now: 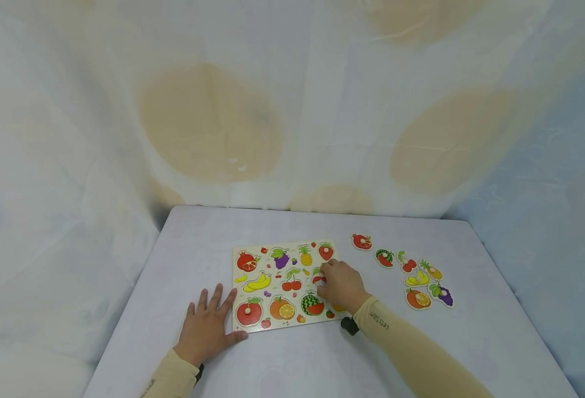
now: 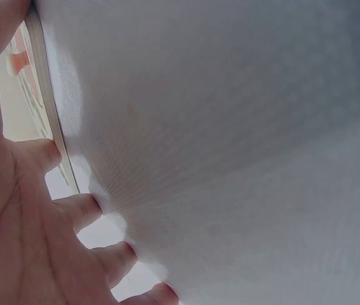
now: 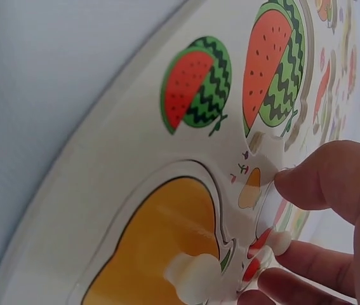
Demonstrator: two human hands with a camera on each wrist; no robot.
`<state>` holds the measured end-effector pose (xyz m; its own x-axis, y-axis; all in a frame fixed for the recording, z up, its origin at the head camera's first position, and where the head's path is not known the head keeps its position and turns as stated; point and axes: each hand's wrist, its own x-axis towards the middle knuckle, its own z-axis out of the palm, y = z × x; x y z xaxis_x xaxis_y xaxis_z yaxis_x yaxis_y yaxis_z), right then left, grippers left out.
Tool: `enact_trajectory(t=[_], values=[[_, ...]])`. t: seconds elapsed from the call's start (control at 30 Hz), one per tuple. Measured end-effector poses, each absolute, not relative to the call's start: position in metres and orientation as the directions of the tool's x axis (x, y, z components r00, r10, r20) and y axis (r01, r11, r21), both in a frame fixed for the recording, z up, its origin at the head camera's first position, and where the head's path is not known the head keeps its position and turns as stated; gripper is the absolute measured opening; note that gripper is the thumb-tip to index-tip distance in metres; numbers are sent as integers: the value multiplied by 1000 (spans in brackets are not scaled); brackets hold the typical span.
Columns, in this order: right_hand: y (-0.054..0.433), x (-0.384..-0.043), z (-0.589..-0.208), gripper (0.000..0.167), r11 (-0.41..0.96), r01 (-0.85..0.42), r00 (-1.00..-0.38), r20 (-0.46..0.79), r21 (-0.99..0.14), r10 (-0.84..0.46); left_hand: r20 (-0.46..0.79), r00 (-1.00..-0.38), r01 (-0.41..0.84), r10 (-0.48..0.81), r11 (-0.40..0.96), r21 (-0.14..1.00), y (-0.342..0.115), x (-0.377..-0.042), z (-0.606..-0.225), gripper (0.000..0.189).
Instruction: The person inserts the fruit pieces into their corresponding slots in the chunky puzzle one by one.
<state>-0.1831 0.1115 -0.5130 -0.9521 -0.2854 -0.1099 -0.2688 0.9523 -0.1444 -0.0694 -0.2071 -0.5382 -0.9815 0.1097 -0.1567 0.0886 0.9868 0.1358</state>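
Note:
A wooden fruit puzzle board (image 1: 267, 276) lies on the table, with printed fruits and some knobbed pieces in it. My left hand (image 1: 206, 330) lies spread on the table, with its index finger and thumb at the board's left edge. Over the board's right side, my right hand (image 1: 343, 284) has curled fingers at a red fruit puzzle piece (image 3: 251, 270) with a white knob (image 3: 279, 242). A fingertip meets this knob, and the thumb sits across the piece from it; the hand partly hides it. Nearby is a yellow-orange pear piece (image 3: 157, 232) with its own knob.
Right of the board lie loose pieces: a pomegranate (image 1: 361, 242), a watermelon (image 1: 384, 257), cherries (image 1: 408, 266), a pineapple (image 1: 433, 273), bananas (image 1: 418, 278), an orange (image 1: 417, 299) and grapes (image 1: 442, 296). A pale cloth (image 1: 322, 110) hangs behind the table (image 1: 292, 365).

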Motion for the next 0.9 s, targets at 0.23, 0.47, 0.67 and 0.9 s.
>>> enact_trajectory(t=[0.23, 0.47, 0.67, 0.9], values=[[113, -183, -515, 45, 951, -280, -949, -109, -133, -294, -153, -982, 87, 107, 988, 129, -206, -69, -539, 107], [123, -185, -513, 48, 946, -276, -948, -116, -171, -297, -155, -982, 86, 106, 988, 130, -206, -68, -540, 107], [156, -181, -503, 48, 948, -261, -955, -92, -182, -281, -140, -984, 95, 112, 988, 122, -207, -70, -543, 107], [213, -170, -496, 44, 957, -240, -967, -48, -161, -251, -132, -984, 101, 117, 987, 124, -208, -70, -543, 107]])
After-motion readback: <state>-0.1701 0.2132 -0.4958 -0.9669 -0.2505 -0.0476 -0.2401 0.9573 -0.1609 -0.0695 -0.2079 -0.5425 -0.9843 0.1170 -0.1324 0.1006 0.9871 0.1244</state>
